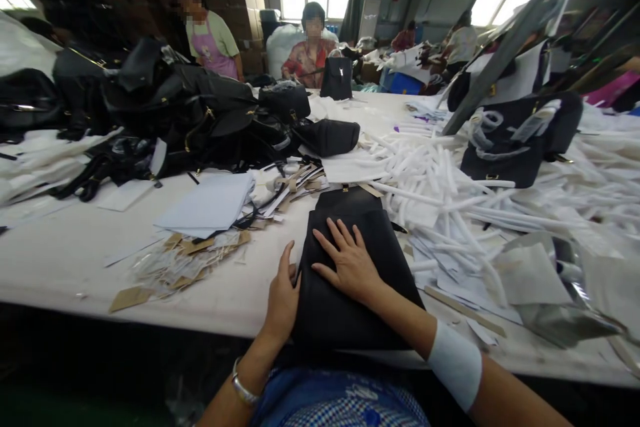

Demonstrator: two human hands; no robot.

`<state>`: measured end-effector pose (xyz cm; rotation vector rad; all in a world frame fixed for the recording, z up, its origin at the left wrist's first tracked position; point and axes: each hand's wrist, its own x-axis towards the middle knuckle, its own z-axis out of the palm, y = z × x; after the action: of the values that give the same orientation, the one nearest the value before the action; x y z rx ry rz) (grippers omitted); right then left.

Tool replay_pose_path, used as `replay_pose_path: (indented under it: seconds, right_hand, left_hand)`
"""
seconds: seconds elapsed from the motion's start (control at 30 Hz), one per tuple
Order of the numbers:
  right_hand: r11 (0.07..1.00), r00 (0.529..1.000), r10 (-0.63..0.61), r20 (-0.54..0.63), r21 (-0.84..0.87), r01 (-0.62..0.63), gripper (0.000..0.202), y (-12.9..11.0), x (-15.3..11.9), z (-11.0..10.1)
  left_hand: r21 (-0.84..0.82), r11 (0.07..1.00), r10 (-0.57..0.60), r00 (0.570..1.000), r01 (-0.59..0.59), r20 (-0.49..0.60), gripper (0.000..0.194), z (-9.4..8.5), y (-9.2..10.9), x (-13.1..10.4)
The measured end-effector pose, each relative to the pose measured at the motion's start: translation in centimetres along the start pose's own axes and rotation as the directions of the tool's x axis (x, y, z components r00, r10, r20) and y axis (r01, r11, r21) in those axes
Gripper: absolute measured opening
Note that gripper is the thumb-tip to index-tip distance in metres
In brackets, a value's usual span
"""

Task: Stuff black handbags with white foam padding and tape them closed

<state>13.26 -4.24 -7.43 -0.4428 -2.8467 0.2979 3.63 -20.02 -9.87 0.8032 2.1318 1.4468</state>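
Note:
A black leather bag (360, 307) lies flat in front of me at the table's near edge, its flap end with a small gold clasp (345, 188) pointing away from me. My right hand (350, 263) rests palm down on it, fingers spread wide. Along the bag's left side stands my left hand (281, 297), on edge against it. Its fingers reach upward and look apart, though some of them are hidden from view. A silver bracelet (243, 383) circles my left wrist, and a pale sleeve band (456, 360) covers my right forearm.
Left of the bag lie tags in clear packets (185, 263) and white sheets (207, 203). Black bags (200, 107) pile up behind them. White tubes (440, 180) heap at right, under another black bag (520, 140) and a slanted metal pole (500, 53). Several people stand or sit beyond.

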Motion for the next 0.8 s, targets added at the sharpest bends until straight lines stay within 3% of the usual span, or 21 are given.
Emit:
replay_pose_path:
  seconds: [0.2,0.3,0.4,0.5,0.57,0.63,0.7,0.8]
  right_hand:
    - [1.000,1.000,-0.011,-0.012,0.011,0.011,0.065,-0.4,-0.3,0.2]
    - [1.000,0.999,0.005,-0.044,0.015,-0.005,0.065,-0.7,-0.2,0.4]
    - [0.998,0.996,-0.029,-0.089,0.054,0.034,0.056,-0.4,-0.3,-0.1]
    - [0.993,0.967,-0.012,-0.254,0.110,0.041,0.040,0.7,-2.2,-1.8]
    - [0.988,0.913,0.119,-0.391,0.135,-0.071,0.040,1.6,-4.7,-3.2]
    - [0.945,0.822,0.323,-0.470,0.210,-0.251,0.036,2.4,-7.8,-4.4]
    - [0.849,0.752,0.520,-0.405,0.339,-0.405,0.037,2.7,-10.4,-5.1]
    - [0.723,0.720,0.668,-0.189,0.395,-0.567,0.041,2.6,-12.3,-5.2]
  left_hand:
    - [0.075,0.997,0.008,1.000,-0.007,-0.018,0.047,-1.3,-0.5,-1.0]
    - [0.095,0.995,0.011,1.000,-0.010,-0.004,0.052,-1.1,-0.6,-0.8]
    - [0.192,0.974,0.120,0.993,-0.118,0.005,0.063,0.0,-0.4,-0.8]
    - [0.258,0.941,0.227,0.974,-0.218,-0.004,0.061,0.8,-0.3,-1.0]
    - [0.231,0.947,0.228,0.974,-0.221,-0.002,0.058,0.8,-0.4,-1.1]
    - [0.198,0.963,0.191,0.981,-0.185,-0.015,0.059,0.7,-0.5,-1.0]
    - [0.172,0.978,0.129,0.991,-0.121,-0.032,0.061,0.4,-0.6,-1.0]
    - [0.186,0.977,0.116,0.992,-0.107,-0.040,0.061,-0.1,-0.6,-1.2]
